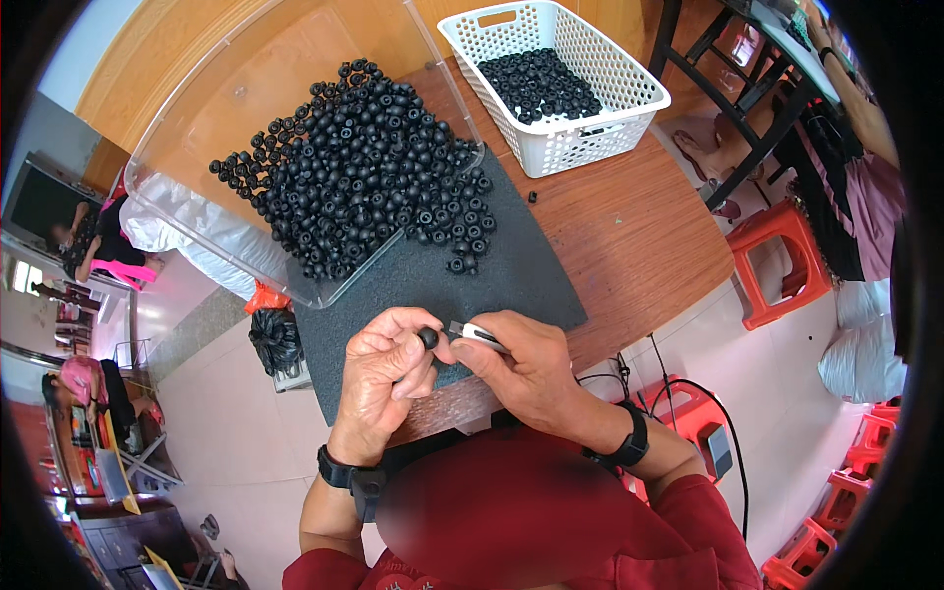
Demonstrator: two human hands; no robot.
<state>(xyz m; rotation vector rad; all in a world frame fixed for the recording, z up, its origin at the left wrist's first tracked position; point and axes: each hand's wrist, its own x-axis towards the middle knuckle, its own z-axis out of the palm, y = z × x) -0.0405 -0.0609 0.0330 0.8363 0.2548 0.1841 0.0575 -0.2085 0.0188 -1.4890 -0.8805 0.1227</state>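
Observation:
Between the thumb and fingers of my left hand [385, 369] is a small round black part [428, 337], held over the near edge of the dark mat. My right hand [526, 366] grips a utility knife [482, 337] with a white and black handle. Its short blade points left, close beside the black part; I cannot tell if they touch. Beyond my hands a large heap of similar black parts [364, 167] fills a clear plastic bin [359, 270] and spills over its near side onto the dark mat [511, 285].
A white perforated basket [590, 147] at the back right holds more small black pieces [541, 84]. One loose black piece [532, 197] lies on the wooden table [639, 226]. Red stools [787, 265] stand to the right, a black bag [275, 339] at the left. Other people sit farther off.

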